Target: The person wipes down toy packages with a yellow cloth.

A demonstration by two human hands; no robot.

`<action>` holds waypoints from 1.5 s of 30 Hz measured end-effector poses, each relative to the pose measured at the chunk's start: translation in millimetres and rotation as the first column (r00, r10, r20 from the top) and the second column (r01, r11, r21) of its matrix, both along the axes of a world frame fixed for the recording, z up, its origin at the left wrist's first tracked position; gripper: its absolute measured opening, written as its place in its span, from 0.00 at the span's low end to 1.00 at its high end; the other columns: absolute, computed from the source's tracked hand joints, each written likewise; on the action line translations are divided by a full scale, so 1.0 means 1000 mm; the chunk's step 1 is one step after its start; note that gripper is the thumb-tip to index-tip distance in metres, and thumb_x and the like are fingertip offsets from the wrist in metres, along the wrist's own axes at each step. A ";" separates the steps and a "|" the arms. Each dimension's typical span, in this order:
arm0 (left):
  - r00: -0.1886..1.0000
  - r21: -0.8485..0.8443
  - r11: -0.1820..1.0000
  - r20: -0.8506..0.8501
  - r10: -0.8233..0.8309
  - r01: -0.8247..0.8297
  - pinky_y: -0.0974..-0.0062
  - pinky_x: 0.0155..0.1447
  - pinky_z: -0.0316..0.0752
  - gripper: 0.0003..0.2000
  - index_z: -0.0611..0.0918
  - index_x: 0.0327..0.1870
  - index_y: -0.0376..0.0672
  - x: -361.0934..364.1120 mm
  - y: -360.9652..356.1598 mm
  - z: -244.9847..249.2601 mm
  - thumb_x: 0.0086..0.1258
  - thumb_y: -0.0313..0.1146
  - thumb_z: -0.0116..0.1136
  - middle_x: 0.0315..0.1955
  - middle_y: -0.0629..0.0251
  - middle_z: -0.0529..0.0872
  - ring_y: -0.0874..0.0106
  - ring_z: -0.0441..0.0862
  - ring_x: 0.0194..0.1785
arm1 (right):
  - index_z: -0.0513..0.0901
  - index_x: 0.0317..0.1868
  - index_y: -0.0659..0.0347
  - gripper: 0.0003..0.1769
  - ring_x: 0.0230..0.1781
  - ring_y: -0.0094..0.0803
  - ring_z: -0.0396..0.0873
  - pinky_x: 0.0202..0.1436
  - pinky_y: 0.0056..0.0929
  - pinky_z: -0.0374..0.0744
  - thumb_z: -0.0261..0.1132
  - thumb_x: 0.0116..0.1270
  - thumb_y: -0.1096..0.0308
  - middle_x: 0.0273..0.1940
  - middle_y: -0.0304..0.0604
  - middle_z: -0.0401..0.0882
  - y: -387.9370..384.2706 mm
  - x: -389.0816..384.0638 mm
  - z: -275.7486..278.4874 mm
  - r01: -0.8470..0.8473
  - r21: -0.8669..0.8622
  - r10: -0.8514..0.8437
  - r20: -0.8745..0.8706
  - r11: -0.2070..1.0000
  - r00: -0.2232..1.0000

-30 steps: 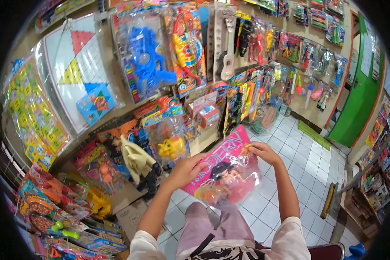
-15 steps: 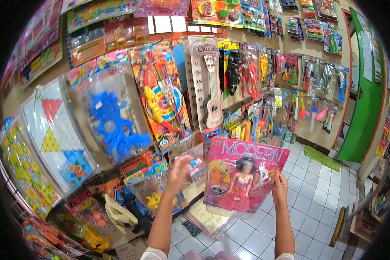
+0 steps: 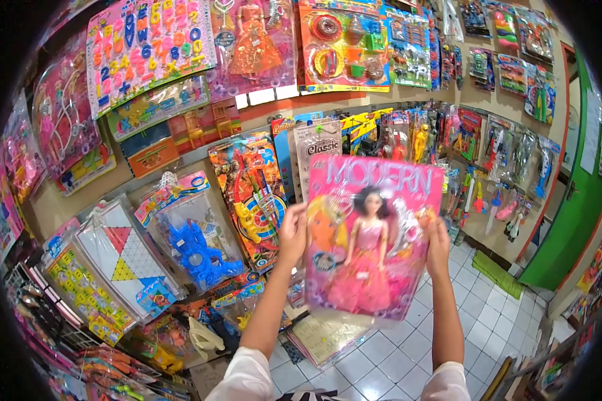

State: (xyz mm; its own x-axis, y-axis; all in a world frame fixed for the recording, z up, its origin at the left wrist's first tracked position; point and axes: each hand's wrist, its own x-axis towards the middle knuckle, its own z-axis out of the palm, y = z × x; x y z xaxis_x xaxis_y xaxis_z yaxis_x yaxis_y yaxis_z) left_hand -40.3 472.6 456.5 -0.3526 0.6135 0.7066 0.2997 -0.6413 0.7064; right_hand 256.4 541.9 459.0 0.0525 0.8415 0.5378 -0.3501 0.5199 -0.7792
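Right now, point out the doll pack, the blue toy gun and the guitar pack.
doll pack (image 3: pixel 371 267): head view, on the doll's pink dress.
blue toy gun (image 3: pixel 196 252): head view, on its body.
guitar pack (image 3: pixel 319 148): head view, on its Classic label.

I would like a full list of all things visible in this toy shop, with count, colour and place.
pink cardboard doll pack with clear plastic front: one, pink, held up in the middle
blue plastic toy gun in clear pack: one, blue, wall, lower left
orange bow-and-target set: one, orange, wall, left of centre
pink letters-and-numbers card: one, pink, top left
white tiled floor: one, white, below
green door: one, green, far right
left hand: one, grips pack's left edge
right hand: one, grips pack's right edge
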 end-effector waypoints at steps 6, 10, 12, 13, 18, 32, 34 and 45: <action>0.981 0.203 0.972 0.129 -0.144 0.116 0.75 0.60 0.69 0.17 0.67 0.56 0.37 -0.010 0.037 0.151 0.68 0.25 0.53 0.48 0.64 0.76 0.76 0.75 0.51 | 0.75 0.44 0.58 0.12 0.39 0.16 0.73 0.43 0.17 0.72 0.51 0.74 0.60 0.39 0.31 0.76 0.075 0.015 0.034 -0.059 0.091 0.078 -0.220 0.994 0.972; 0.775 0.395 0.916 0.559 -0.296 0.065 0.63 0.69 0.60 0.24 0.58 0.63 0.30 -0.066 0.091 0.231 0.68 0.23 0.48 0.61 0.45 0.64 0.59 0.64 0.66 | 0.75 0.45 0.58 0.12 0.41 0.18 0.74 0.45 0.20 0.73 0.53 0.73 0.60 0.41 0.32 0.77 0.105 0.014 0.045 -0.055 0.068 0.077 -0.367 0.996 0.927; 0.726 0.290 0.956 0.667 -0.168 -0.046 0.60 0.70 0.57 0.24 0.57 0.63 0.29 -0.112 0.124 0.245 0.68 0.25 0.46 0.64 0.43 0.58 0.59 0.60 0.68 | 0.74 0.49 0.61 0.14 0.46 0.21 0.74 0.49 0.22 0.73 0.53 0.73 0.59 0.45 0.35 0.76 0.120 0.020 0.038 -0.082 0.050 0.094 -0.357 0.995 0.929; 0.653 0.303 0.952 0.730 -0.201 -0.046 0.60 0.70 0.57 0.24 0.58 0.63 0.30 -0.138 0.146 0.251 0.68 0.27 0.46 0.64 0.45 0.59 0.60 0.61 0.68 | 0.73 0.51 0.62 0.16 0.47 0.23 0.74 0.50 0.23 0.73 0.53 0.73 0.59 0.47 0.36 0.76 0.123 0.023 0.039 -0.037 0.010 0.038 -0.340 0.999 0.940; 0.631 0.312 0.949 0.745 -0.218 -0.041 0.52 0.67 0.55 0.17 0.66 0.59 0.47 -0.168 0.164 0.263 0.72 0.43 0.41 0.52 0.65 0.71 0.68 0.69 0.59 | 0.71 0.58 0.65 0.20 0.51 0.25 0.74 0.54 0.23 0.72 0.53 0.73 0.60 0.51 0.39 0.76 0.144 0.060 0.041 0.013 0.028 -0.004 -0.295 1.000 0.956; 0.735 0.587 0.794 0.606 -0.303 -0.156 0.40 0.54 0.77 0.12 0.59 0.54 0.40 -0.074 0.181 0.264 0.72 0.21 0.39 0.43 0.58 0.73 0.49 0.75 0.51 | 0.74 0.48 0.61 0.12 0.43 0.19 0.75 0.47 0.20 0.74 0.52 0.74 0.62 0.44 0.34 0.77 0.235 0.108 0.020 -0.240 0.084 0.254 -0.241 0.967 0.937; 0.732 0.604 0.782 0.601 -0.321 -0.152 0.37 0.54 0.75 0.14 0.56 0.54 0.38 -0.066 0.178 0.266 0.70 0.18 0.38 0.43 0.58 0.71 0.47 0.73 0.54 | 0.74 0.49 0.61 0.13 0.43 0.19 0.75 0.46 0.19 0.74 0.52 0.74 0.61 0.44 0.34 0.77 0.235 0.101 0.017 -0.235 0.033 0.235 -0.272 0.971 0.933; 0.788 0.527 0.827 0.586 -0.188 -0.195 0.40 0.56 0.74 0.18 0.53 0.60 0.40 -0.054 0.159 0.259 0.70 0.20 0.31 0.56 0.58 0.62 0.45 0.69 0.58 | 0.74 0.53 0.63 0.16 0.46 0.21 0.76 0.50 0.22 0.74 0.53 0.73 0.60 0.48 0.36 0.77 0.246 0.085 -0.015 -0.388 -0.015 0.369 -0.281 0.921 0.886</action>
State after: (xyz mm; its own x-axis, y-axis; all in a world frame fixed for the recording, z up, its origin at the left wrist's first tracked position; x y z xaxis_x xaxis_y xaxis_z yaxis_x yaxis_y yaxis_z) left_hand -94.4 632.0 715.4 -0.8102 0.1998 0.5511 -0.0519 -0.9609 0.2721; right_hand 341.4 787.5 444.2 -0.1438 0.8606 0.4886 -0.7095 0.2546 -0.6571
